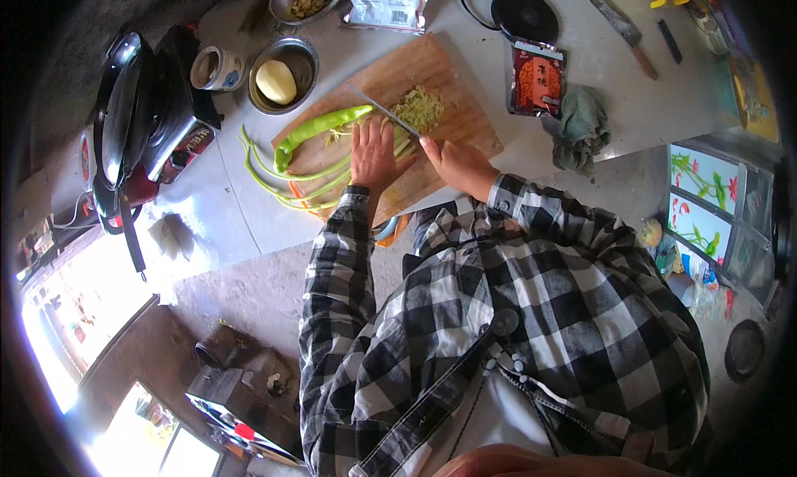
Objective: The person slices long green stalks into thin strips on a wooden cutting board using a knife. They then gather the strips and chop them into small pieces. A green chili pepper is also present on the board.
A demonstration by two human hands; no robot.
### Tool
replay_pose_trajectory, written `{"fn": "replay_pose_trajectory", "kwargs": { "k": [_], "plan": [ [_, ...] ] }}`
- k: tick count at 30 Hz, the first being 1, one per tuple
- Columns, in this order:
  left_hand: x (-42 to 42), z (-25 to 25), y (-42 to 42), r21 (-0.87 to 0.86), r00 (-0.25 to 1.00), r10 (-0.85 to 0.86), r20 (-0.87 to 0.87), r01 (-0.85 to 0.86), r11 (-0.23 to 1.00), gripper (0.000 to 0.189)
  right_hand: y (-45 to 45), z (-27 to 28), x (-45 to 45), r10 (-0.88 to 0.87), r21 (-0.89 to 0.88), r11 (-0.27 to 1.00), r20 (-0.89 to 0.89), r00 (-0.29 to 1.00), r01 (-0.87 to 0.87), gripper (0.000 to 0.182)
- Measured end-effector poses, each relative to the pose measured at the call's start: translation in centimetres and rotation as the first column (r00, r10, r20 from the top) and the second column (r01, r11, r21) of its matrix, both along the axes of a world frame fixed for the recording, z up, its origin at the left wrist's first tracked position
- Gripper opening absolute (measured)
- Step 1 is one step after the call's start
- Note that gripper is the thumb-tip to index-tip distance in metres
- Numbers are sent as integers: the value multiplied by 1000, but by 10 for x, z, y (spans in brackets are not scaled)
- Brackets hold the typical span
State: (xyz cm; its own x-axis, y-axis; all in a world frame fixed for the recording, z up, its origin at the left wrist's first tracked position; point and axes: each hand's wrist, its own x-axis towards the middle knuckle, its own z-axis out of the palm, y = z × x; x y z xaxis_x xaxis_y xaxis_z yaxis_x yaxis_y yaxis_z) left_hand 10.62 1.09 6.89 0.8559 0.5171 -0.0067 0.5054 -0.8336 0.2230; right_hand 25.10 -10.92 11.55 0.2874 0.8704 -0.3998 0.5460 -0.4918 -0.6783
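Note:
My right hand (pixel 464 165) grips a kitchen knife (pixel 387 111), whose blade is seen nearly edge-on across the wooden cutting board (pixel 464 125). My left hand (pixel 375 156) holds down a bundle of thin green stalks (pixel 341 167), fingertips close to the blade. The stalks' long ends curve off the board's left side. On the blade's far side lies a heap of finely chopped pale green pieces (pixel 422 107). A long green pepper (pixel 320 127) rests left of my left hand. Something orange (pixel 296 193), partly hidden, lies under the stalks.
A metal bowl (pixel 307 94) with a peeled potato (pixel 276 82) stands beyond the board, beside a ceramic jar (pixel 215 69). A red packet (pixel 537 78), a grey-green cloth (pixel 582 128) and a cleaver (pixel 622 32) lie to the right. A black pan (pixel 127 109) sits at left.

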Motion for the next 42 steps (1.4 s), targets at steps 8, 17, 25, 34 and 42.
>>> {"fn": "replay_pose_trajectory", "kwargs": {
  "k": [8, 17, 25, 34, 42],
  "plan": [
    [-16, -24, 4, 10, 1000, 3, 25, -3, 1000, 70, 3, 12, 8, 64, -39, 997, -50, 997, -66, 65],
    [-19, -42, 7, 8, 1000, 4, 25, -4, 1000, 43, 5, -10, 1, 25, -45, 999, -33, 999, -26, 65],
    [23, -46, 5, 44, 994, 29, 105, -34, 998, 37, 10, -12, 30, -57, 22, 998, 9, 998, 57, 63],
    [18, -32, -2, -15, 975, 72, 208, -70, 997, 59, 12, -7, 23, -39, -64, 997, 13, 999, 40, 65],
    [15, -47, -2, -81, 928, 126, 351, -104, 991, 49, 12, -1, 18, -100, -83, 991, 22, 995, 102, 66]
  ]
}}
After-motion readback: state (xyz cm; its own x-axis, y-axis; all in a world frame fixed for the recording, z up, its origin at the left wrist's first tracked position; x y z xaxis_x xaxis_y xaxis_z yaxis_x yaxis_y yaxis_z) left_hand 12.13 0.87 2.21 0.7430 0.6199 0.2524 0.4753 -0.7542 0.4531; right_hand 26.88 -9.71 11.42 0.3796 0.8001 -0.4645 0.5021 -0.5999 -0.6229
